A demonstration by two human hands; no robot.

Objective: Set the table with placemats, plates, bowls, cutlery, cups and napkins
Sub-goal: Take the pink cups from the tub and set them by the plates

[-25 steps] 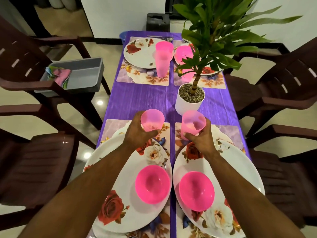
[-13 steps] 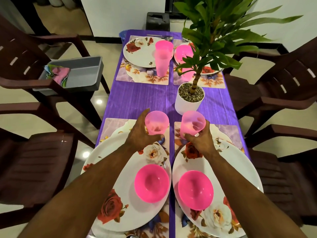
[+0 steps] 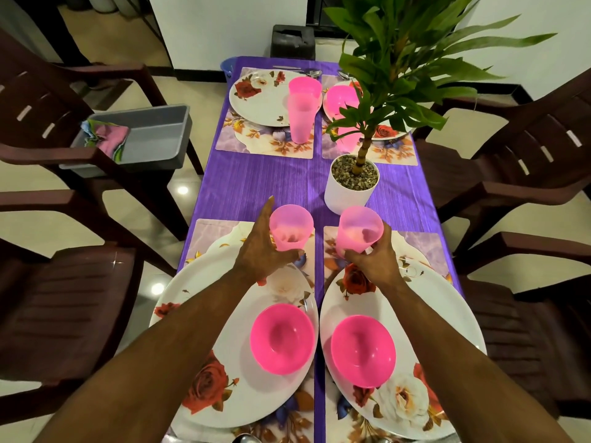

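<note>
while the left hand (image 3: 260, 252) holds one pink cup (image 3: 291, 227), the right hand (image 3: 374, 260) holds another cup (image 3: 360, 230).

Narrow table under a ribbed purple cloth (image 3: 256, 183), flanked by dark brown slatted plastic armchairs: two on the left (image 3: 48, 91) (image 3: 64, 308), two on the right (image 3: 524, 148) (image 3: 527, 321). Glossy cream tiled floor (image 3: 188, 100) with small bright reflections of ceiling light; white wall (image 3: 224, 24) with black skirting beyond the far end, a black box-shaped object (image 3: 292, 41) at its foot. Grey plastic tub (image 3: 153, 135) on the far left chair's seat; white pot (image 3: 347, 190) of pebbles with a green leafy plant (image 3: 409, 68) on the cloth.
</note>
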